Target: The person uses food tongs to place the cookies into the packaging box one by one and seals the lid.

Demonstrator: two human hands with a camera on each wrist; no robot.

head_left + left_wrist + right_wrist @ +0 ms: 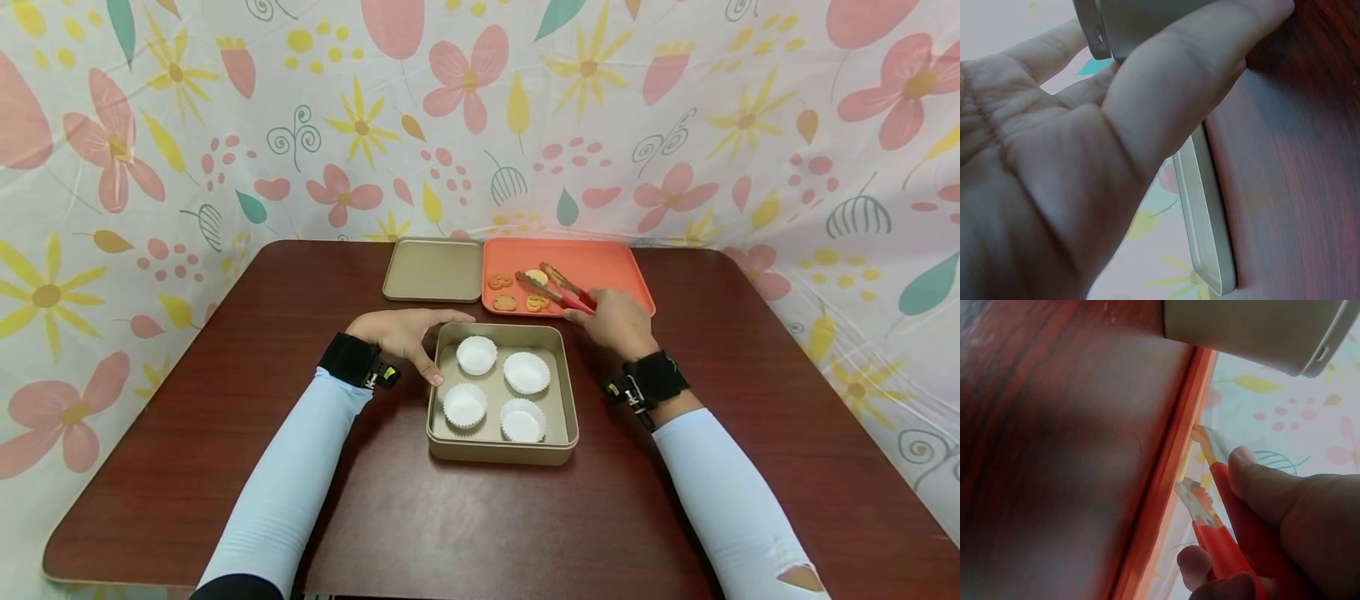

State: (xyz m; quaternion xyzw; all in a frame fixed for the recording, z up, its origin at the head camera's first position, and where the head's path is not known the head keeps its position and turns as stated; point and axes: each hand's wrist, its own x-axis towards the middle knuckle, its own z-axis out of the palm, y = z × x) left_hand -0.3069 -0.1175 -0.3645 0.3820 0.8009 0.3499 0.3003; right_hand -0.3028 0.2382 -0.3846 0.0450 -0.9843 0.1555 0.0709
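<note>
My right hand (619, 323) grips red-handled tongs (1229, 553), thumb on one handle and fingers on the other. Spread apart, the tongs' tips reach over several cookies on the orange tray (600, 262). A pale round cookie (537, 277) lies between the tips, and a pretzel-shaped cookie (500, 282) is left of them. My left hand (401, 335) rests at the back left corner of a gold square tin (495, 452), thumb along the left rim and straight fingers along the back. Inside the tin stand several white paper baking cups (527, 372).
The tin's gold lid (433, 271) lies inner side up behind the tin, left of the orange tray and close against it. Everything stands on a dark brown wooden table (247, 467). A flower-patterned cloth (480, 125) hangs behind the table.
</note>
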